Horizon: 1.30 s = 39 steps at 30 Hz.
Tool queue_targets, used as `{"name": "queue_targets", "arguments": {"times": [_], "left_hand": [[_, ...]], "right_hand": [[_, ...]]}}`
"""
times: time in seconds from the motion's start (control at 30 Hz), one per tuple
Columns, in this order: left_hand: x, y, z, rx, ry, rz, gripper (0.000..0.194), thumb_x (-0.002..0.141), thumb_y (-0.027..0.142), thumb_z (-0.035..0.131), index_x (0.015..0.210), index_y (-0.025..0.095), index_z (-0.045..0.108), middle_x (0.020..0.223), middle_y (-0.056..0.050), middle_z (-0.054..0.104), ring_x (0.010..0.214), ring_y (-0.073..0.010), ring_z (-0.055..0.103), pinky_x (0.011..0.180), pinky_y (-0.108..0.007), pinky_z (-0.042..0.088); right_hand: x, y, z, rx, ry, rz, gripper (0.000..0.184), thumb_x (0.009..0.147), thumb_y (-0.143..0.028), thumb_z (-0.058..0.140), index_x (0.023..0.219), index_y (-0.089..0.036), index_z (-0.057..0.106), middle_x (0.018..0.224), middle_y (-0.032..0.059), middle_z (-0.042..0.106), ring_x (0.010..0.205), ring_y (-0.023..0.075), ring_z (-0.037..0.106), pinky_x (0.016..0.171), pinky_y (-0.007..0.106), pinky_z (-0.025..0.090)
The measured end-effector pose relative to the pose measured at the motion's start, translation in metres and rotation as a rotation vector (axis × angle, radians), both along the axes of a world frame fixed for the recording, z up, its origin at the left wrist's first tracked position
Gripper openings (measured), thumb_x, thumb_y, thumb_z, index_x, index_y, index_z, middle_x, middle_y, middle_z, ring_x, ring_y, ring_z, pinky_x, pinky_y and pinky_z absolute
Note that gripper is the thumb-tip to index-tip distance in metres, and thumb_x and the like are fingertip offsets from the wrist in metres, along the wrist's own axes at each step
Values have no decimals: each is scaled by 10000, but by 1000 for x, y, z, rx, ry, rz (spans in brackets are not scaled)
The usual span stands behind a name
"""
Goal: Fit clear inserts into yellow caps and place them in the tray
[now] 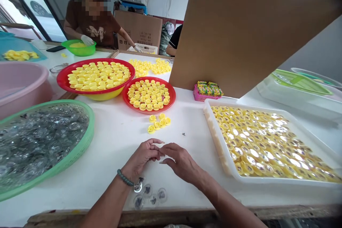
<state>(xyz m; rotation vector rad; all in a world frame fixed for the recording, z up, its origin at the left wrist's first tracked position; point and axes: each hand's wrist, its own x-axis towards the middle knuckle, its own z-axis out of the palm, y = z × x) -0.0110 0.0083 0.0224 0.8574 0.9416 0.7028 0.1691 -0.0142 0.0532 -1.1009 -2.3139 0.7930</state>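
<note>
My left hand [145, 155], with a dark beaded bracelet [125, 178] on its wrist, is half curled above the white table. Its fingertips are pressed together, and anything between them is too small or hidden to name. My right hand [177, 156] meets those fingertips, its fingers stretched out and the thumb apart below. Several clear round caps [139, 201] with dark prints lie beneath my left wrist. Just beyond my hands stands a small cluster of yellow cups [157, 124]. A tiny dark piece [183, 134] rests on the table to their right.
A green basket [92, 121] of clear caps stands left, a pink basin [24, 74] behind it. Red trays [171, 101] hold yellow cups. At right is a white tray [213, 142] of capped yellow pieces, below a cardboard sheet [227, 35]. A gloved co-worker [92, 28] works opposite.
</note>
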Motion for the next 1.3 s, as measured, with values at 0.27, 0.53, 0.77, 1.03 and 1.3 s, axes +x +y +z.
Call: {"name": "queue_targets", "arguments": {"times": [0.27, 0.53, 0.77, 1.03, 1.3], "left_hand": [[-5, 11, 22, 237, 339, -78, 396, 691, 274, 635, 1062, 179, 535, 774, -14, 585, 606, -134, 499, 563, -253, 364], [-4, 56, 5, 755, 1229, 155, 354, 732, 286, 621, 1058, 173, 544, 1016, -88, 535, 872, -250, 556, 733, -322, 420], [-6, 40, -2, 776, 1131, 44, 155, 729, 161, 544, 875, 194, 585, 897, -43, 581, 731, -202, 553, 660, -294, 390], [3, 0, -9, 714, 643, -69, 139, 715, 196, 586, 843, 220, 635, 785, -12, 590, 635, -160, 501, 584, -265, 373], [4, 2, -20, 597, 477, 13, 218, 680, 308, 683, 866, 209, 626, 741, 0, 600, 647, -153, 502, 581, -246, 392]], "right_hand": [[0, -5, -6, -51, 85, -221, 225, 726, -165, 656, 946, -202, 629, 836, 22, 578, 680, 118, 551, 561, 213, 454], [2, -16, 7, -149, 447, -320, 217, 752, -211, 656, 962, -196, 603, 867, 19, 568, 718, 108, 559, 687, 252, 509], [8, -22, 10, -87, 436, -294, 250, 761, -259, 662, 997, -205, 600, 911, 39, 578, 738, 121, 566, 707, 280, 507], [22, 15, -11, 2, 59, -150, 263, 767, -236, 652, 1025, -194, 623, 924, 50, 606, 754, 131, 567, 639, 238, 462], [10, 33, -18, 30, -148, 2, 266, 765, -105, 617, 1017, -187, 643, 907, 48, 608, 786, 135, 583, 716, 243, 438]]}}
